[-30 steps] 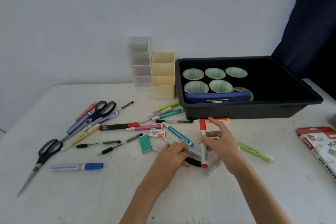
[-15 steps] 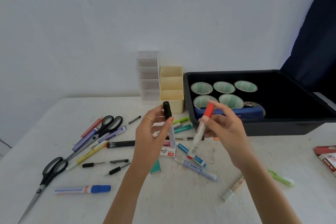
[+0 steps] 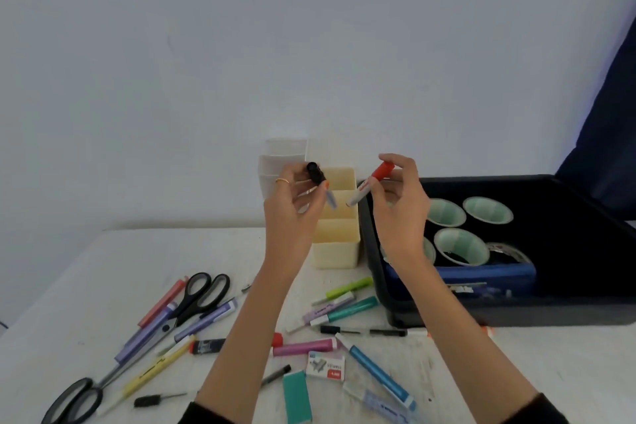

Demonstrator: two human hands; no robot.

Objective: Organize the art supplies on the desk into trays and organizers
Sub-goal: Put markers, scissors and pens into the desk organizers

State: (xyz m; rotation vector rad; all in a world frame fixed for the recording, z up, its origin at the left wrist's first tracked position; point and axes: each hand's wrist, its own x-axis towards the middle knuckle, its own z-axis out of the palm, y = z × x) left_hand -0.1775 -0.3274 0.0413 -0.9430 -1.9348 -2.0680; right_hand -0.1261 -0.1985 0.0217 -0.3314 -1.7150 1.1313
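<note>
two markers held over the cream organizer (image 3: 335, 251)
left hand (image 3: 294, 210) pinches a black-capped marker (image 3: 316, 172), right hand (image 3: 401, 206) pinches a red-capped marker (image 3: 381, 171); the organizer stands between and just below both hands.

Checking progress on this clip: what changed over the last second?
Both hands lifted markers off the desk. The left hand holds the black-capped marker and the right hand the red-capped marker, both raised toward the cream organizer. The scissors, staples box and black tray stayed put.
</note>
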